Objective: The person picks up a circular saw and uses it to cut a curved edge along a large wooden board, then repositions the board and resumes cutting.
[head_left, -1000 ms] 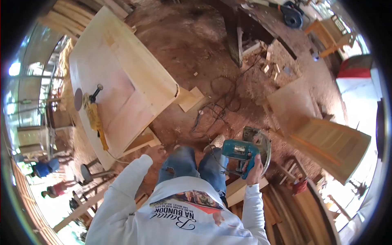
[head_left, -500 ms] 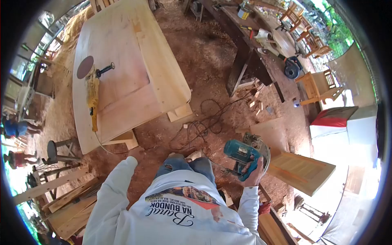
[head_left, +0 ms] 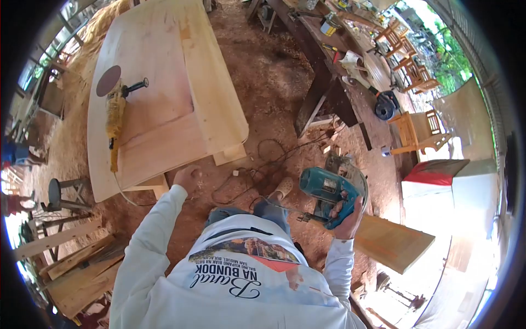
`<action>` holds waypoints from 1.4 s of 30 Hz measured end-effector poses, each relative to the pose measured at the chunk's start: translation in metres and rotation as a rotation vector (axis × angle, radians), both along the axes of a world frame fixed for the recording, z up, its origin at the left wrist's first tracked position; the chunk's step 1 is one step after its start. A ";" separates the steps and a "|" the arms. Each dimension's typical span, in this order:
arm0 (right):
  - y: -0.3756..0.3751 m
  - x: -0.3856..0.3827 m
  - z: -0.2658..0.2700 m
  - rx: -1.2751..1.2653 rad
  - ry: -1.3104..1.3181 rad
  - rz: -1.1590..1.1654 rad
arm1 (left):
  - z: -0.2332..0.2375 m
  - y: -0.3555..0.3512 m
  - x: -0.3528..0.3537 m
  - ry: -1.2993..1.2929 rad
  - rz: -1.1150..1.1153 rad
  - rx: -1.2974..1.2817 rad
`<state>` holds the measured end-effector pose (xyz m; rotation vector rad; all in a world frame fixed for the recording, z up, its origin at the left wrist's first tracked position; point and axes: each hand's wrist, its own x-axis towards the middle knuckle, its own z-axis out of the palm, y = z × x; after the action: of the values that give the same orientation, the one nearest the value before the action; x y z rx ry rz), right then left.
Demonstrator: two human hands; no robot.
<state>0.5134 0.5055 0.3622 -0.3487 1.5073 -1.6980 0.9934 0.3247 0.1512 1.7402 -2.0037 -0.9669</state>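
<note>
The right hand (head_left: pixel 346 211), at four o'clock from the body, is closed around the rear grip of a teal circular saw (head_left: pixel 326 189), which is carried in the air above the dirt floor. The left hand (head_left: pixel 186 176), at ten o'clock, is loosely curled and empty, just beside the near corner of a pale wood panel (head_left: pixel 164 82); whether it touches cannot be told.

The saw is judged heavy and rigid, with most of its weight forward in the motor and blade guard. It is best held by the moulded handle, well away from the blade. Its trailing cord (head_left: pixel 257 171) could snag. A label plate is seen on the housing, but no brand can be read.

On the white shirt (head_left: pixel 235 277) "NA BUNDOK" is read below a script word, possibly "Banal"; the small line beside it is too fine to make out.

Further off, a yellow sander (head_left: pixel 115 112) lies on the panel at eleven o'clock. A cluttered dark tabletop (head_left: pixel 329 60) stands at one o'clock.
</note>
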 end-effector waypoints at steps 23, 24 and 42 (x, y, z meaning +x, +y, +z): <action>-0.330 -0.254 0.164 -0.592 0.273 0.620 | 0.004 -0.118 -0.196 -0.174 0.606 -0.189; -0.346 -0.252 0.160 -0.577 0.245 0.631 | 0.007 -0.123 -0.200 -0.156 0.633 -0.176; -0.788 -0.127 0.072 -0.166 0.068 0.680 | -0.011 -0.546 -0.150 0.167 0.766 -0.334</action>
<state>0.3868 -0.2822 0.4341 -0.9007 1.1105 -1.2646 0.8429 -0.2215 0.1401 1.9042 -1.1352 -0.4625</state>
